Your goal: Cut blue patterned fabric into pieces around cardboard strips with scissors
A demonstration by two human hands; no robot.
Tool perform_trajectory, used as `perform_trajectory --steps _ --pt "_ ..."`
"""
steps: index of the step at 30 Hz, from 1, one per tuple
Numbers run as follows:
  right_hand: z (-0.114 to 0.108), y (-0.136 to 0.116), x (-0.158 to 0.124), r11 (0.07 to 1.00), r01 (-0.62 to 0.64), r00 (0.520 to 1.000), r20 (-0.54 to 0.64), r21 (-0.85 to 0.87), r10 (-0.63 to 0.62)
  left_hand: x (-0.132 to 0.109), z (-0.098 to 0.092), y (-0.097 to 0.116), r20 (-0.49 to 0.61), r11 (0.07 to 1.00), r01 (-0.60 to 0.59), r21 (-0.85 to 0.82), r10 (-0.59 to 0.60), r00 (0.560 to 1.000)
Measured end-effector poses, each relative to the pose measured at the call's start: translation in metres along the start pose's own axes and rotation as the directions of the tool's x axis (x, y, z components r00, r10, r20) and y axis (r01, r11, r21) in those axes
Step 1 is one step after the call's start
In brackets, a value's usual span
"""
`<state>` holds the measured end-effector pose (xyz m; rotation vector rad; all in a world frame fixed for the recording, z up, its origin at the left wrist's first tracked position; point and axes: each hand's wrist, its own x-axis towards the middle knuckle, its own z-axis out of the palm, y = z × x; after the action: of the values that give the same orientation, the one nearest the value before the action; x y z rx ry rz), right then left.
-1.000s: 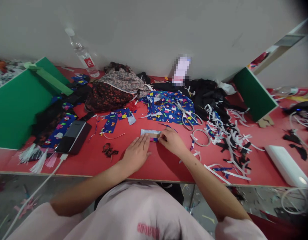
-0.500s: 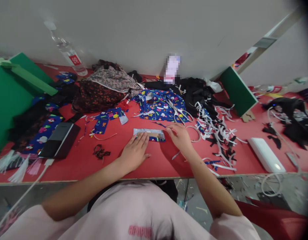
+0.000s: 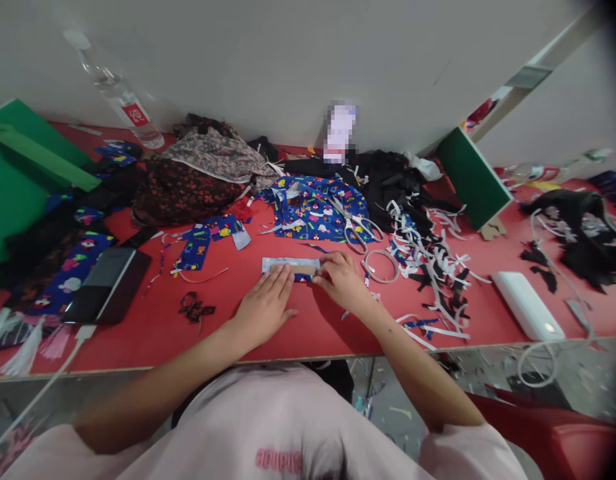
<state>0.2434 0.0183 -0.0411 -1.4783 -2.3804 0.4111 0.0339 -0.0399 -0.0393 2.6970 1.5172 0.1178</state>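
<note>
A small strip of blue patterned fabric (image 3: 304, 277) lies on the red table, its pale underside showing along the far edge and a brown flat strip (image 3: 303, 269) on top. My left hand (image 3: 267, 303) rests flat on its left end, fingers stretched out. At the right end, my right hand (image 3: 342, 280) pinches the fabric's edge between thumb and fingers. Beyond the hands, scissors (image 3: 355, 223) with pale handles lie on a larger blue patterned cloth (image 3: 308, 223). A pale ring (image 3: 381, 267) is just right of my right hand.
White and black scraps (image 3: 438, 280) cover the table to the right, near a white power bank (image 3: 528, 307). On the left are a black device (image 3: 108, 287) and dark floral cloth (image 3: 188, 190). A bottle (image 3: 133, 113) and phone (image 3: 340, 133) stand at the back.
My right hand has come down and left onto the right end of the fabric strip and closed on its edge. My left hand stays flat on the strip. The view has shifted slightly.
</note>
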Motion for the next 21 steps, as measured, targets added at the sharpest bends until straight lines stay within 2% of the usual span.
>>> perform_trajectory --steps 6,13,21 --pt "-0.006 -0.008 0.0 0.999 0.03 0.999 0.013 -0.032 -0.03 -0.002 0.003 0.0 -0.021 1.0 -0.007 0.002 0.007 1.0" --pt "-0.008 -0.011 0.007 0.983 -0.176 0.966 0.18 -0.062 0.184 -0.002 0.005 -0.001 -0.039 1.0 -0.009 -0.003 0.009 0.999" --pt "-0.015 -0.003 0.022 0.964 -0.192 0.938 0.255 -0.184 0.235 0.0 0.001 0.0 -0.024 1.0 -0.001 0.005 0.001 1.0"
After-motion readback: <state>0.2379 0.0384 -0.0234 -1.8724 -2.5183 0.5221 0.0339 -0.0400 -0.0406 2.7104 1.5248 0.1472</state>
